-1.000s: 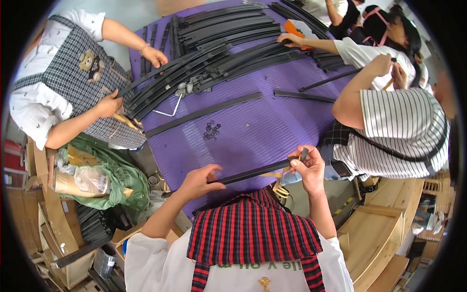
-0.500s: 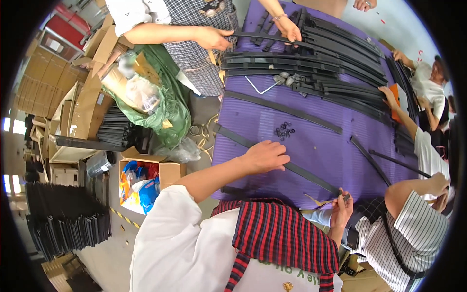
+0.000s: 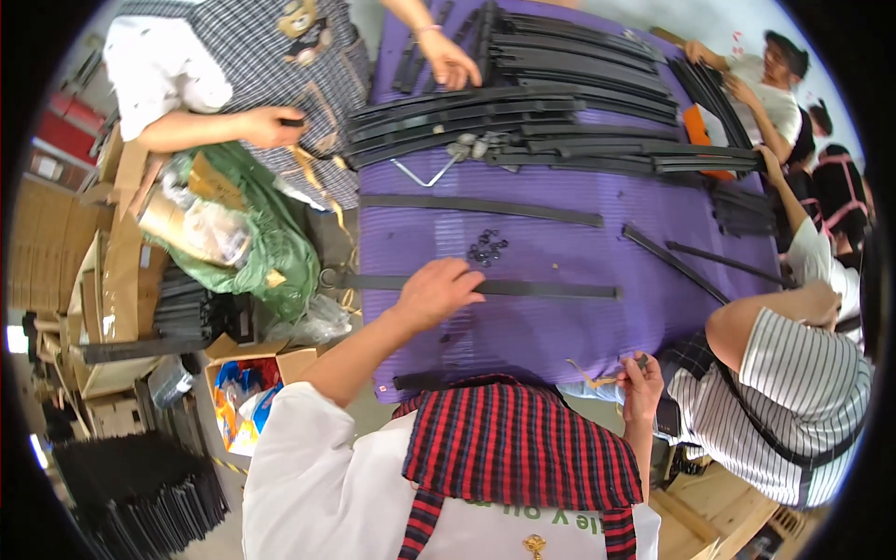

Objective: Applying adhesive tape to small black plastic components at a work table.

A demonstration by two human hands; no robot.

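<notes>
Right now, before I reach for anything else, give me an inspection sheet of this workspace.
Surface: purple table, ridged top.
Job's things: dark strip lying across the table, left end past its edge; small dark rings grouped just beyond it.
Clutter: stacked strips at the far side; bent metal rod nearer.
Hands: left hand over the dark strip, grip unclear; right hand pinching a small dark piece.
Cables: nothing seen.
Surroundings: green sack at left; co-worker in stripes at right.
</notes>
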